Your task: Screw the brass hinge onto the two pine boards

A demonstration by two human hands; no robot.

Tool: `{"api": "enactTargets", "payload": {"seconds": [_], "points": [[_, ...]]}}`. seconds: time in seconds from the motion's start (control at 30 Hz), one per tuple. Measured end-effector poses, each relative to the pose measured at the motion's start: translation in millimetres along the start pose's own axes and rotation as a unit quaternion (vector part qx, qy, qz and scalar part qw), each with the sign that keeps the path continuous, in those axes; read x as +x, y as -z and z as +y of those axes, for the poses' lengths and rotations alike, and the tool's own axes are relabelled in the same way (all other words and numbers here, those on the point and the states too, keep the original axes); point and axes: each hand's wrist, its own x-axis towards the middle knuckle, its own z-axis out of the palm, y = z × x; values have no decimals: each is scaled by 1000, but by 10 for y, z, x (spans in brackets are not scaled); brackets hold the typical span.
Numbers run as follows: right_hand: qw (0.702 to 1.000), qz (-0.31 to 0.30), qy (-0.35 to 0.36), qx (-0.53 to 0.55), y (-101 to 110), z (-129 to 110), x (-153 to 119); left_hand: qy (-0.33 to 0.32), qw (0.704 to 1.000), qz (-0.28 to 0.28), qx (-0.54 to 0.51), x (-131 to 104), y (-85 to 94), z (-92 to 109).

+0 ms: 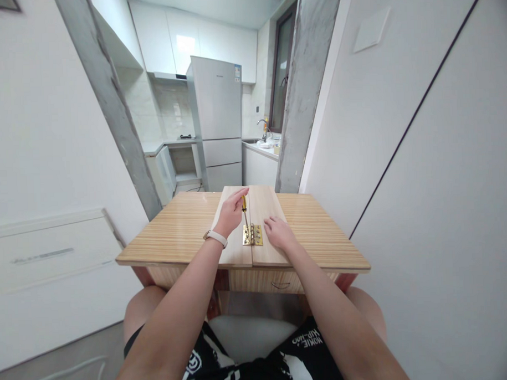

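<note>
Two pale wooden boards lie side by side on the table, the left board [235, 257] and the right board [264, 200]. A brass hinge [252, 235] spans the seam between them. Above its left leaf a screwdriver [244, 204] with a yellow and black handle stands nearly upright, its tip at the hinge. My left hand [232, 210], with a watch on the wrist, is at the handle, fingers stretched out, the palm side against it. My right hand [279, 232] rests on the right board beside the hinge, its fingers slightly curled and apart, with nothing visible in it.
The wood-grained table [172, 231] has a drawer [263, 280] on my side. Beyond it stand a grey fridge [217, 102], a counter with a sink and tap [263, 126], and white cabinets. Walls flank the table on both sides. My knees are below its front edge.
</note>
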Motion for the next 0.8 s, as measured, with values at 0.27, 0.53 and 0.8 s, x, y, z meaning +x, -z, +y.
{"api": "enactTargets", "payload": {"seconds": [0.27,0.53,0.8], "points": [[1000,-4,-5,-2,20,-22,-6,51,997,49,8,-23,-7,40],[1000,-9,1,-3,28,-26,-11,32,999,29,-8,-27,-43,30],[1000,2,5,-2,-1,-15,-4,40,997,55,24,-7,-57,132]]}}
